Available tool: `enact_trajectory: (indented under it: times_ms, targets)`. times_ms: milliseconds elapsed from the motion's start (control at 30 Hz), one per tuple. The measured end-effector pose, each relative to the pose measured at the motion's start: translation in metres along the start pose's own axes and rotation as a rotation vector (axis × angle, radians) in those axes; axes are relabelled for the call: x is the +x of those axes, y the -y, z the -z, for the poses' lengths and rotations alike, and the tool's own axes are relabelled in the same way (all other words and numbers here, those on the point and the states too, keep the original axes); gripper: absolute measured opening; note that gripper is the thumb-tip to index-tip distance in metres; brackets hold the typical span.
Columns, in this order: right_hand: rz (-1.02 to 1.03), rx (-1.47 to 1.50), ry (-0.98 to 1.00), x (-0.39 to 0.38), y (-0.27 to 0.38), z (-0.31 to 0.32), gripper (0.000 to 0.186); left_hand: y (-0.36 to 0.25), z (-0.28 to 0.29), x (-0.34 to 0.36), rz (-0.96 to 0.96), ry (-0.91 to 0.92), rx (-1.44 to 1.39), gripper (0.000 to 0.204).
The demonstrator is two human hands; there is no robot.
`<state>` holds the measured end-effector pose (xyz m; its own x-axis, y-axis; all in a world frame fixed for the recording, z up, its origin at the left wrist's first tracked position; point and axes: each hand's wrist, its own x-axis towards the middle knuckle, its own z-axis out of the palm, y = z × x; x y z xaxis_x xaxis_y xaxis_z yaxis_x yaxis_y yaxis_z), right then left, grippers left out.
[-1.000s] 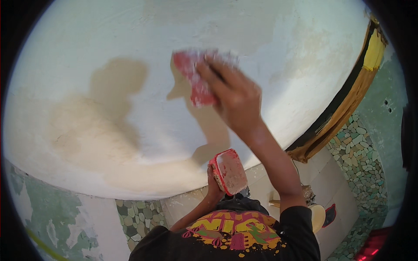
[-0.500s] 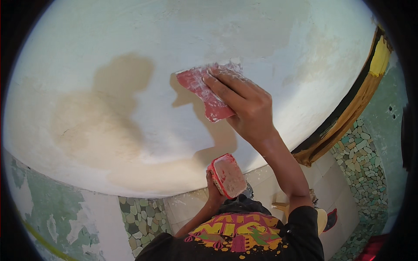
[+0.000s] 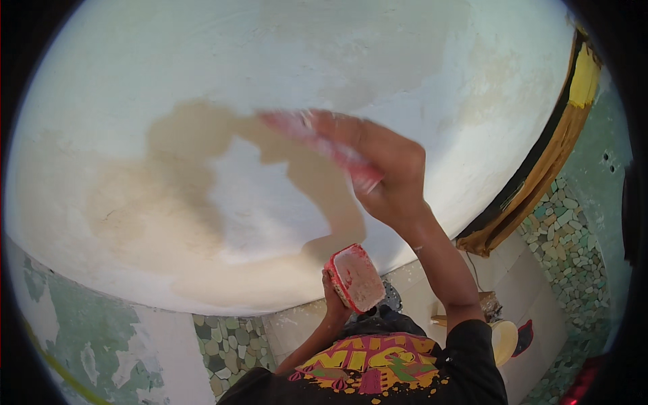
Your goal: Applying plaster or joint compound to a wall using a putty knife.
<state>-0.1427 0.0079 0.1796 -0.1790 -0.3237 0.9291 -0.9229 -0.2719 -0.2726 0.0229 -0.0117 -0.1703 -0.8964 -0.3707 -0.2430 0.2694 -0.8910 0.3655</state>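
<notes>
Tub point(image 3: 358, 277): a rounded-rectangular tub, tilted so that its open mouth faces the view; the red rim is scuffed and caked with pale smears, and a pinkish-white paste coats the inside, with patches of red showing through it.
Left hand point(image 3: 334, 297): clamped on the tub, gripping its left side, with the fingertips near the rim.
Scraper point(image 3: 341, 155): above the tub, held well apart from it; a flat red blade streaked with white residue, seen nearly edge-on and slanting from upper left to lower right; motion blur softens its outline.
Right hand point(image 3: 398, 169): clamped on the scraper, above and to the right of the tub, fingers bent over the blade.
Wall point(image 3: 223, 54): the broad pale surface beyond and above the tub, white with greyish and beige patches; whether the scraper touches it, I cannot tell.
Shadow point(image 3: 185, 135): cast on the wall, above and to the left of the tub.
T-shirt point(image 3: 378, 364): black, with a yellow and magenta print, just below the tub.
Floor tiles point(image 3: 418, 290): pale, right of the tub.
Cream-coloured round container point(image 3: 504, 341): lower right of the tub.
Pebble strip point(image 3: 233, 347): greenish stones, lower left of the tub.
Brown and black edging point(image 3: 526, 196): curving along the wall, right of the tub and well apart from it.
</notes>
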Motion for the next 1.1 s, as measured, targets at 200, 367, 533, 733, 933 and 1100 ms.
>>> enact_trajectory:
  times_ms: [200, 367, 533, 733, 933, 1100]
  targets:
    - [-0.15, 0.146, -0.564, 0.045, -0.045, -0.044, 0.022, -0.005, -0.016, -0.006, 0.088, -0.088, 0.129, 0.077]
    - [0.034, -0.241, -0.744, 0.033, -0.076, -0.043, 0.027, -0.002, 0.012, 0.0, 0.078, -0.134, 0.177, 0.078]
    - [-0.037, -0.327, -0.844, 0.016, -0.107, -0.007, 0.015, -0.013, -0.005, -0.008, 0.107, -0.17, 0.241, 0.076]
    - [-0.016, 0.182, -0.843, 0.025, -0.038, 0.03, 0.014, -0.012, 0.014, -0.004, 0.114, -0.094, 0.158, 0.077]
    - [0.556, -0.681, -0.194, 0.052, -0.029, -0.007, 0.039, -0.01, -0.015, -0.006, 0.079, -0.031, 0.128, 0.079]
    - [0.442, -0.862, -0.134, 0.04, -0.038, -0.027, 0.04, -0.002, 0.006, 0.002, 0.094, -0.019, 0.029, 0.079]
